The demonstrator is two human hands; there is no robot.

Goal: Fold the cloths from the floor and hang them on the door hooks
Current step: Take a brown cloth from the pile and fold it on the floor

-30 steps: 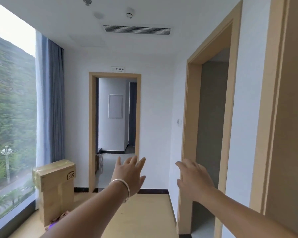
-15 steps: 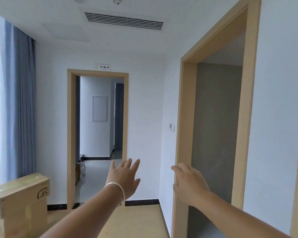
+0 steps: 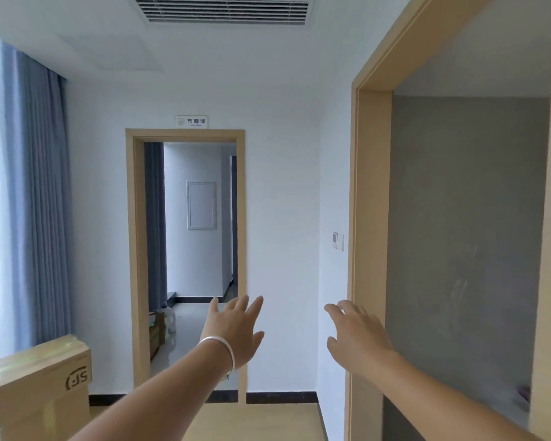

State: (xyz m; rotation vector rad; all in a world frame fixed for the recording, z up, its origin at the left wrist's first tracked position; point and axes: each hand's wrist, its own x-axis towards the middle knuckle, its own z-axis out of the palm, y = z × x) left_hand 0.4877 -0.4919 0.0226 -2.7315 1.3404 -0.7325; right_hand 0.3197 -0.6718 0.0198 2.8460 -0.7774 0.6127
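Head view: left hand (image 3: 236, 329) and right hand (image 3: 357, 338) reach forward, fingers spread, empty; no cloths visible, presumably soft, best pinched at corners.

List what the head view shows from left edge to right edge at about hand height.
Cardboard box → blue curtain → far doorway frame → left hand → right hand → near doorway frame → grey wall inside that doorway.
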